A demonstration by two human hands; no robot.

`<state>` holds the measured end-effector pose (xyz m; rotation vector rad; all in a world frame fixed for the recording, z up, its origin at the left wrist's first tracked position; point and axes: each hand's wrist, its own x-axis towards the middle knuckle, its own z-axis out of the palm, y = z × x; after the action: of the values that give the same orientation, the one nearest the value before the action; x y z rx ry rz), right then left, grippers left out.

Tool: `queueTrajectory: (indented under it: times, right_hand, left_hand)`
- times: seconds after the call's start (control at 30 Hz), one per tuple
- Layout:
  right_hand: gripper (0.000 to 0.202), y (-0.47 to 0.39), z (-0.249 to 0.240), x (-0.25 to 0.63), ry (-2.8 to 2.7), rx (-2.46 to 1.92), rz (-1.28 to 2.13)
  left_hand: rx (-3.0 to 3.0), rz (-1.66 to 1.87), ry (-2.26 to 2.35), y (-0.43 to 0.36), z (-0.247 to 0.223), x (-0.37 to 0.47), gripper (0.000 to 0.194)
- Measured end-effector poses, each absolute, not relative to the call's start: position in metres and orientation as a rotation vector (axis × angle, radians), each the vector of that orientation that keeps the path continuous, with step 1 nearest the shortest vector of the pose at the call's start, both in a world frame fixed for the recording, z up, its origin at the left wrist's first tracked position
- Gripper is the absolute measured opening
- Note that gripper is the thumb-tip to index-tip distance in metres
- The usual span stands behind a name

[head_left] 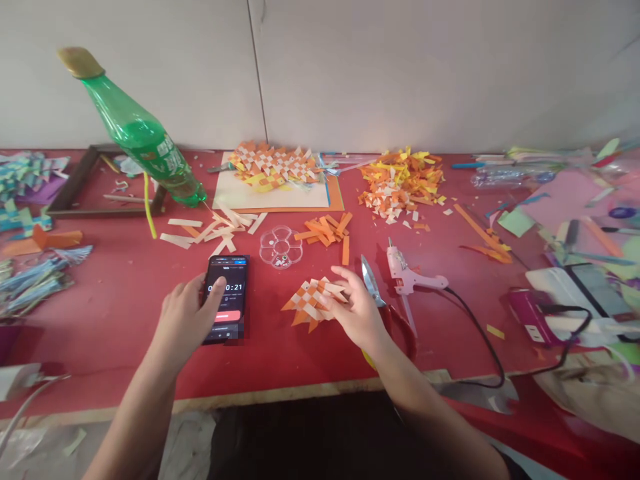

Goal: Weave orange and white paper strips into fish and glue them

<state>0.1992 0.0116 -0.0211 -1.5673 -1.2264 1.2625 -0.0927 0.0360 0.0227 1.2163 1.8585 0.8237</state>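
Note:
At the left, my left hand (189,313) grips the side of a black phone (233,272), its thumb over the lit screen with large digits and a red button. My right hand (357,310) pinches a woven orange-and-white paper fish (307,300) by its right end, just above the red table. Beside that hand lie scissors (370,277) with open-looking blades, their handles partly hidden by my wrist. A pink glue gun (407,273) rests farther right. Between and beyond my hands are a clear flower-shaped tray (281,247) and orange paper strips (327,230).
A green bottle (145,143) stands at the back left near a brown frame (70,190). Several woven fish (275,163) lie on a white board (225,193). A pile of paper scraps (400,180) sits behind. The glue gun's black cord (480,327) curves toward the table's front edge.

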Motion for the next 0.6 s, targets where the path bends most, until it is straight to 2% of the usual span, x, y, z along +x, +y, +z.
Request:
queueTrajectory:
  times: [0.13, 0.23, 0.33, 0.5, 0.6]
  right_hand:
    - [0.057, 0.011, -0.015, 0.195, -1.199, -1.518, 1.322]
    - [0.056, 0.011, -0.008, 0.191, -1.186, -1.471, 1.361]
    - [0.055, 0.011, -0.004, 0.188, -1.188, -1.438, 1.383]
    - [0.057, 0.01, -0.009, 0.19, -1.248, -1.433, 1.384]
    - [0.057, 0.007, -0.012, 0.195, -1.327, -1.504, 1.324]
  left_hand:
    - [1.539, 0.903, 2.035, 0.027, 0.038, -0.069, 0.035]
    - [1.526, 0.85, 1.708, 0.017, 0.04, -0.041, 0.029]
    - [1.346, 0.772, 1.478, 0.015, 0.032, -0.017, 0.039]
    - [1.311, 0.797, 1.423, 0.022, 0.018, 0.0, 0.022]
    - [1.319, 0.812, 1.443, 0.025, 0.017, 0.0, 0.02]
